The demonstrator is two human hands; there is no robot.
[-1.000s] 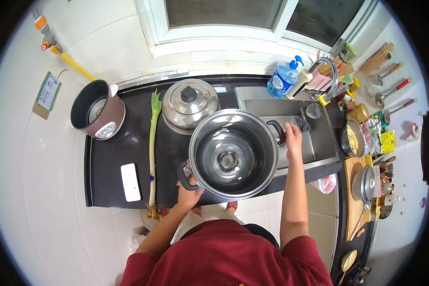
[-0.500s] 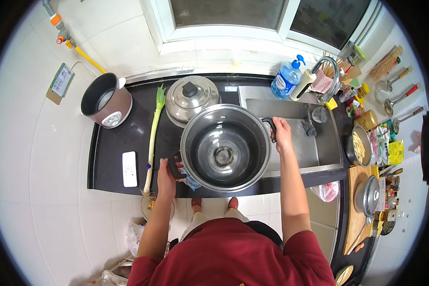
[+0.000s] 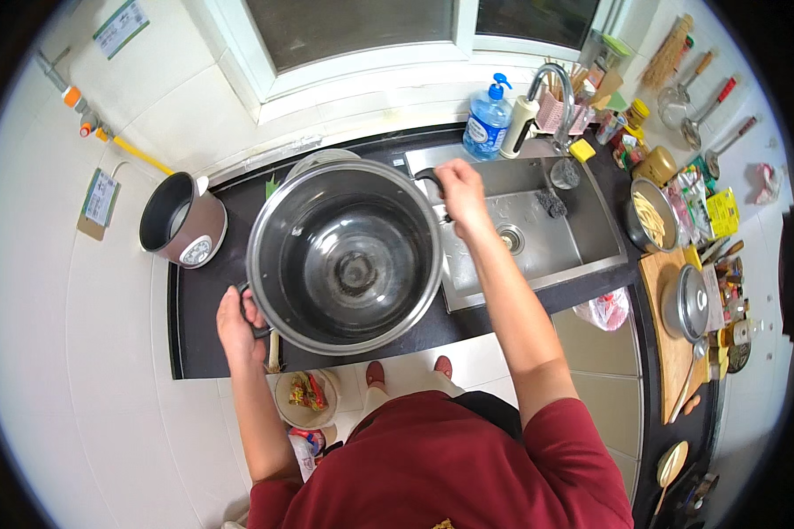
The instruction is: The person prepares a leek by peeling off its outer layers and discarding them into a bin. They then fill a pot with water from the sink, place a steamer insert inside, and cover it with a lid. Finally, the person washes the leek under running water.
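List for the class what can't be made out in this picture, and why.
All in the head view:
Leek: its middle, hidden behind the pot.
Steel lid: mostly hidden, also by the pot.
Pot's underside: hidden by the pot itself.
Window: its top, cut off by the upper edge.

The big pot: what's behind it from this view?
Behind the pot, a leek shows its green tip above and pale end below, near the left hand; a metal lid peeks along the far rim. The leek's middle and most of the lid are covered.
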